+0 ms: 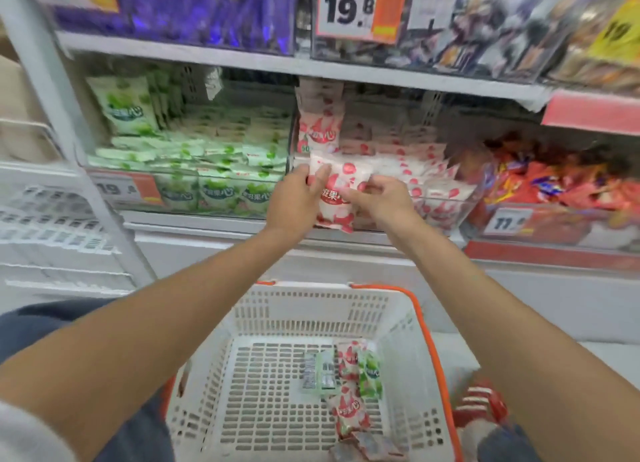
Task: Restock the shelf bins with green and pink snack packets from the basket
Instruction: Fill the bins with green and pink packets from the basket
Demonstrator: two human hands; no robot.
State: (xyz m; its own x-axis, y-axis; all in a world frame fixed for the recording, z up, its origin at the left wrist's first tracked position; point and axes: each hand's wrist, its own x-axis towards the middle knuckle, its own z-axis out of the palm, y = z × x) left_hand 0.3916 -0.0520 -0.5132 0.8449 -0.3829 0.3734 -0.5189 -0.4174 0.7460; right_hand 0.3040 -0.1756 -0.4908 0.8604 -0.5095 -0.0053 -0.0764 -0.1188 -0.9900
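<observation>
A pink snack packet [341,187] is held up at the front of the pink bin [446,201]. My left hand [294,198] grips its left edge and my right hand [381,198] pinches its right side. The pink bin holds several pink packets. To its left, the green bin [145,181] is full of green packets [221,149]. Below, the white basket [311,305] with orange handles holds a few pink packets [348,409] and green packets [370,375] along its right side.
A shelf above carries purple packets [207,7] and a 19.8 price tag [349,7]. A bin of red and orange snacks [554,187] stands to the right. White wire racks [52,226] are on the left. A red shoe [481,406] shows beside the basket.
</observation>
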